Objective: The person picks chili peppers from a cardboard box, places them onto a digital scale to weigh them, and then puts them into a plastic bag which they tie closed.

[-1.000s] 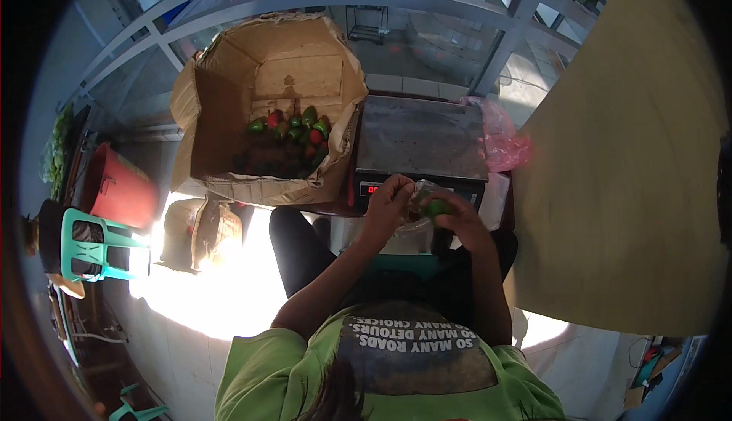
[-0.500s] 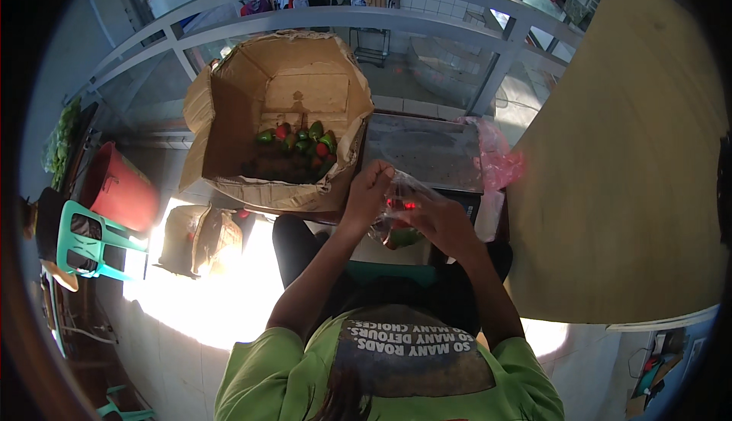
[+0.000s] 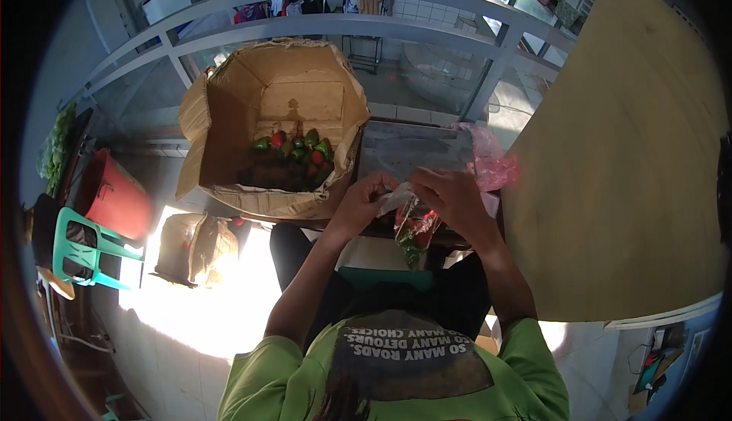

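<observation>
A clear plastic bag (image 3: 415,230) with red and green peppers inside hangs over my lap. My left hand (image 3: 364,201) pinches one side of the bag's gathered neck. At the other side, the fingers of my right hand (image 3: 455,201) close on the twisted top. Ahead and to the left, a large open cardboard box (image 3: 274,201) holds several red and green bell peppers (image 3: 311,139); its near inside lies in shadow.
A low table (image 3: 415,150) stands ahead, with a pink plastic bag (image 3: 492,158) at its right end. A wooden board (image 3: 618,162) rises on the right. At left are a small cardboard box (image 3: 194,249), a red bucket (image 3: 118,196) and a green plastic chair (image 3: 80,246). A metal railing (image 3: 328,28) runs behind.
My hands have come closer together at the bag's top, the right one rising. The neck is now gathered and the bag hangs lower and straighter with its peppers.
</observation>
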